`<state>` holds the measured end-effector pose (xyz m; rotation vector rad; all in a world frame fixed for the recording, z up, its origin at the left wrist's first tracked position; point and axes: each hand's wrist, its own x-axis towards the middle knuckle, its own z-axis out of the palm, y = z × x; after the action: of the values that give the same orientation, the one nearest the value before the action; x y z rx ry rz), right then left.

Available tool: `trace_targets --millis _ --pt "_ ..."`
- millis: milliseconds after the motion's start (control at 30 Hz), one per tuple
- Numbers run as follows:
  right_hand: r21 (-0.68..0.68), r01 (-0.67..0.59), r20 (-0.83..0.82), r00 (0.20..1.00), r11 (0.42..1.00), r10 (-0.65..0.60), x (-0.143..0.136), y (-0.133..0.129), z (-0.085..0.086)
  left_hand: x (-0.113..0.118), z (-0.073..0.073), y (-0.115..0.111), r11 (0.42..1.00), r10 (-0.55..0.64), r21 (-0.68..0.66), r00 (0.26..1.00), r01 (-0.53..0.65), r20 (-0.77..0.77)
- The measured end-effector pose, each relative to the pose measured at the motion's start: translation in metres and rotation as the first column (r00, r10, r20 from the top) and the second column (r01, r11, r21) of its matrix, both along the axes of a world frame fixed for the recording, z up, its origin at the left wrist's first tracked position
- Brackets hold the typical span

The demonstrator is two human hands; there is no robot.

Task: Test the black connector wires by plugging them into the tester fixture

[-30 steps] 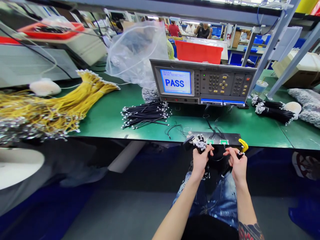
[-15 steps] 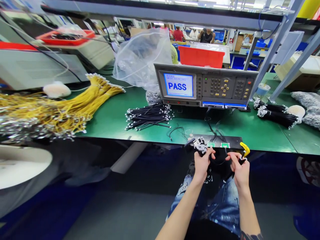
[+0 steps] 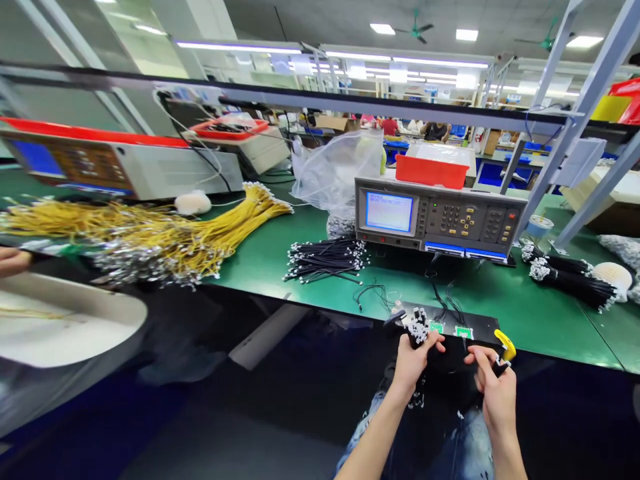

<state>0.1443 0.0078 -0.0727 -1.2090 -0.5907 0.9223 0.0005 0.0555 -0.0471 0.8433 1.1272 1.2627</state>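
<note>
On flat green tabletop (image 3: 255, 270): grey box-shaped tester (image 3: 445, 220); rectangular red bin (image 3: 430, 172) behind it. Front-left of tester, thin black cable pile (image 3: 327, 260); farther left, thin yellow wire heap (image 3: 165, 233). Right, long black cable bundles (image 3: 575, 283). Before tester, rectangular green circuit boards (image 3: 463, 332) on flat black strip (image 3: 485, 327).

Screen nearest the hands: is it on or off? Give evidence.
On: the screen glows pale blue-white, with small text near its top.

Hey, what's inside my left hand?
Your left hand grips a bundle of black cables. White connectors show above and below it. The cables' middle lengths are covered by the hand.
</note>
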Motion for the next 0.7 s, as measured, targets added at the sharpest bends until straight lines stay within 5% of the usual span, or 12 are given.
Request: trace_targets --millis 200,367,567,700 --pt "-0.097 -0.209 -0.053 0.977 0.973 0.205 -0.009 0.015 0.004 -0.01 0.001 -0.009 0.992 -0.126 0.014 0.992 0.126 -0.005" --pt "-0.01 -0.309 -0.12 0.945 0.951 0.305 -0.009 0.001 0.019 -0.016 0.003 -0.027 0.947 -0.316 0.051 0.948 0.318 -0.048" --pt "0.131 -0.122 -0.083 0.988 0.984 0.133 0.017 -0.027 0.027 -0.027 0.005 -0.034 0.909 -0.402 -0.096 0.914 0.405 0.048" --pt "0.126 -0.12 -0.142 0.98 0.985 0.138 0.022 -0.03 0.033 -0.024 0.014 -0.034 0.851 -0.501 -0.109 0.856 0.514 0.124"
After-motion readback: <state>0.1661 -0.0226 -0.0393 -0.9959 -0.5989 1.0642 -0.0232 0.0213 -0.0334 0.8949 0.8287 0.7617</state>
